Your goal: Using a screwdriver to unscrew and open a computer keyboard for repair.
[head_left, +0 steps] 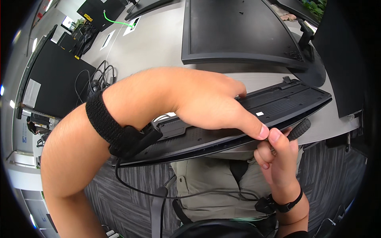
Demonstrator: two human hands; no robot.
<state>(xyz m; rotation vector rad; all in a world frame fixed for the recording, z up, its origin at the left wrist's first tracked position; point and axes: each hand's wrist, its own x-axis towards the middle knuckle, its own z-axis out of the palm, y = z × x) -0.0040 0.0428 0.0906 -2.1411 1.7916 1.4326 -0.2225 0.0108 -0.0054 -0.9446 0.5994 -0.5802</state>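
A black keyboard (285, 101) lies underside up along the desk's near edge, tilted, with one flip-out foot raised at its far right. A dark gap runs along its near right edge, between the two case halves. My left hand (214, 101) reaches over the keyboard and grips it, its thumb on the near edge and its other fingers mostly hidden behind. Just below the left thumb, my right hand (279, 158) is closed on a tool with a black ribbed handle (300, 129). The tool's working end is hidden by my fingers and the keyboard edge.
Beyond the keyboard, a black monitor (238, 31) has small dark bits on its lower right part. Tangled black cables (101, 77) lie at the left, and a green cable (117, 20) runs farther back. A wrist-strap cable (186, 196) hangs across my lap.
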